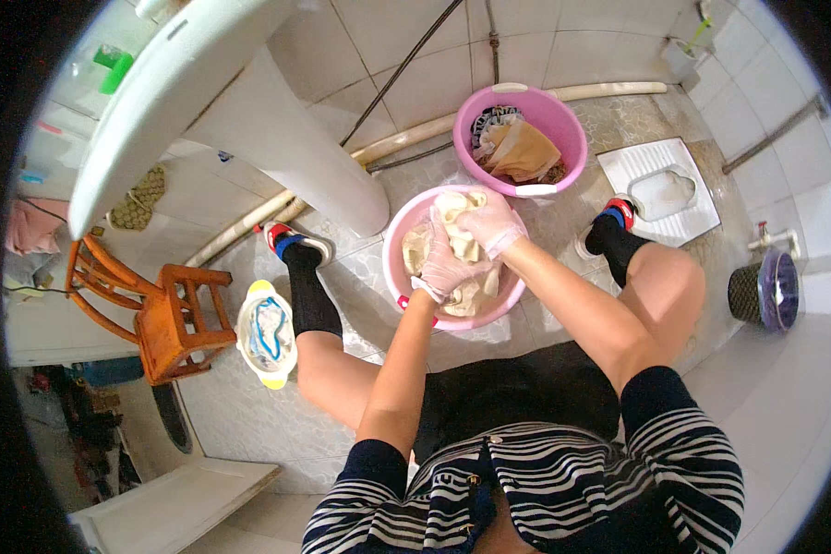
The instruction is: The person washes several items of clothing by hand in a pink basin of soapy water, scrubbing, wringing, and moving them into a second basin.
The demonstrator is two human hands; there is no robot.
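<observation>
A light pink basin (392,245) stands on the floor between my feet, with a bunched cream cloth (472,294) inside it. Thin, pale see-through gloves cover both of my hands. My right hand (491,225) is closed on a raised fold of the cloth near the basin's far side. Lower and to the left, my left hand (445,266) grips the same cloth, its fingers pointing up toward the right hand. Parts of the fingers are hidden in the folds.
A darker pink basin (571,125) with brown and patterned clothes stands just beyond. A squat toilet (702,208) lies at right, near a lined bin (757,294). To the left are a white pedestal sink (295,138), a small wooden chair (171,314) and a small white tub (246,343) with yellow handles.
</observation>
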